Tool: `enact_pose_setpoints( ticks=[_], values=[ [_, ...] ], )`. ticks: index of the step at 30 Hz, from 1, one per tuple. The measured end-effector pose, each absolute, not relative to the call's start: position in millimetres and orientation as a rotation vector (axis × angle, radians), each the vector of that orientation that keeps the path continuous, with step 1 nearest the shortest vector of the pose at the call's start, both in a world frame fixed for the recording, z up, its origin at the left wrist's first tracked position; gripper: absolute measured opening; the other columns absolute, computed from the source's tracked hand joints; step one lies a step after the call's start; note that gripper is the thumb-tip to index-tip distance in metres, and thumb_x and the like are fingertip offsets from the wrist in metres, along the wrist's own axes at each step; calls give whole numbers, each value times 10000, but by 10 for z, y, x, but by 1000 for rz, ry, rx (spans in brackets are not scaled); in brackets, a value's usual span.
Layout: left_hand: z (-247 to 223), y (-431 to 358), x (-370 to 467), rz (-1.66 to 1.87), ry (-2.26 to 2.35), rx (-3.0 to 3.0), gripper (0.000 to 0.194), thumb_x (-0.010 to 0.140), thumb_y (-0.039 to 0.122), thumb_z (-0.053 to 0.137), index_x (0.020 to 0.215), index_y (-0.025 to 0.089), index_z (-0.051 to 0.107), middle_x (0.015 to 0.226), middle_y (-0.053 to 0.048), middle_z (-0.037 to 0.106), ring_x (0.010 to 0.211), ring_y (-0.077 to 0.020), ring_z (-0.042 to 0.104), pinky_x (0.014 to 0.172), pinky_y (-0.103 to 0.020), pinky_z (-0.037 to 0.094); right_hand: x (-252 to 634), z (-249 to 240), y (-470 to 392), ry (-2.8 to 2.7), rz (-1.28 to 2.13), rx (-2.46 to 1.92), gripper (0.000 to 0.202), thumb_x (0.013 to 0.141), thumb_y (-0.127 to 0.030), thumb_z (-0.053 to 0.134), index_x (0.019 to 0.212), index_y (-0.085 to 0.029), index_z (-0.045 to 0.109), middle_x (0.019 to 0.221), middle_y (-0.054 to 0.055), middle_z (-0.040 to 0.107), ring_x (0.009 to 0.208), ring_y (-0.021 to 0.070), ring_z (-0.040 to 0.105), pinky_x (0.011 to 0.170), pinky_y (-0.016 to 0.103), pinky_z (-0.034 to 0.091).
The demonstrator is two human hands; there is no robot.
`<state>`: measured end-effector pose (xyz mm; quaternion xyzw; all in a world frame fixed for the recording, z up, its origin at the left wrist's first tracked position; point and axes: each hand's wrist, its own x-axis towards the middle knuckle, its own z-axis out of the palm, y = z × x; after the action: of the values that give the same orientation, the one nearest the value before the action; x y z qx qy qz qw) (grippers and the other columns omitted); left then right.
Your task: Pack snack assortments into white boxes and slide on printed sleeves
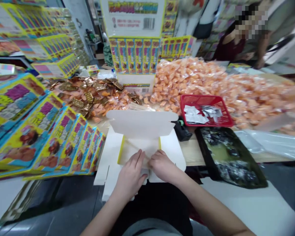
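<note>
An unfolded white cardboard box (142, 123) with yellow inner edges lies in front of me, its rear flap raised. My left hand (131, 175) rests at the near side of its middle, fingers stretched forward and slightly apart from the thumb. Beside it, my right hand (161, 164) has its fingers curled at the near edge of the box's middle; what they pinch, if anything, is too small to tell. The two hands almost meet at the fingertips.
Colourful boxes (49, 137) lean in a row at left. Behind are gold packets (88, 98) and many orange pieces (191, 75). At right are a black tape dispenser (182, 131), a red basket (206, 123) and a dark tray (236, 157). A person (229, 46) sits at back right.
</note>
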<state>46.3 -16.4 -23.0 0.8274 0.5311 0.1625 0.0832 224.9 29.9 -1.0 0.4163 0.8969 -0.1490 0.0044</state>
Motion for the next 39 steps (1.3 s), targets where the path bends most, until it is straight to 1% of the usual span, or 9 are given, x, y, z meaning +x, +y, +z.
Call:
enact_pose_setpoints(
  ticks=[3,5,9,14,17,21,24,31,39],
  values=[
    [-197,-22,528,235,1543,2425,718,763,204,660,1422,161,379,1438,-167,486,1345,-306,441,1060,-453,428,2452,79,330,2976,-763,1281,270,873,-168,525,1075,-221,696,949,42,714,974,172,607,993,341,388],
    [-207,51,555,86,1510,2405,620,762,173,654,1357,163,481,1428,-166,499,1322,-313,471,1045,-451,443,2727,129,448,3030,-875,1614,278,911,-238,498,1124,-226,676,1011,40,719,970,161,617,901,287,444],
    [-328,110,517,77,1439,2473,462,820,141,570,1279,191,573,1456,-135,471,1317,-306,479,1026,-457,467,3533,168,962,2478,-348,2597,285,935,-322,464,997,-197,713,990,65,725,929,194,624,835,277,448],
    [-563,154,376,163,1388,2569,420,860,206,502,1267,237,604,1450,-81,488,1291,-265,514,1027,-430,478,4763,213,1499,1731,15,2969,386,956,-237,360,1149,-73,651,1171,209,645,1126,278,548,961,379,378],
    [-636,190,322,107,1355,2600,446,877,270,470,1308,249,584,1478,-54,450,1304,-250,499,1029,-413,479,5475,242,1459,1297,-22,3015,379,955,-202,379,1168,-8,624,1182,293,603,1152,341,538,931,474,408],
    [-665,208,302,13,1361,2603,480,887,303,430,1348,253,555,1493,-32,420,1316,-234,485,1041,-408,466,6119,126,1198,1162,-334,2836,264,919,-312,587,1089,-117,640,1083,114,657,972,218,633,851,417,517],
    [-685,224,312,-5,1389,2595,498,884,329,429,1362,248,542,1498,-22,411,1326,-232,474,1051,-416,456,6318,-51,1028,1224,-423,2729,266,918,-361,596,1076,-150,629,1083,51,651,934,174,635,836,380,534],
    [-680,269,368,-39,1455,2570,517,896,370,391,1365,213,540,1497,-36,418,1333,-231,467,1067,-409,449,6357,-323,914,1218,-135,2823,319,932,-316,469,1094,-143,682,1142,178,672,1104,299,603,876,386,439],
    [-673,265,369,145,1402,2657,440,868,390,505,1268,245,613,1457,-82,481,1314,-308,476,1041,-486,455,6311,-231,939,1272,-113,2921,362,896,-474,501,895,-185,720,920,117,721,906,275,655,796,378,442]
  ],
)
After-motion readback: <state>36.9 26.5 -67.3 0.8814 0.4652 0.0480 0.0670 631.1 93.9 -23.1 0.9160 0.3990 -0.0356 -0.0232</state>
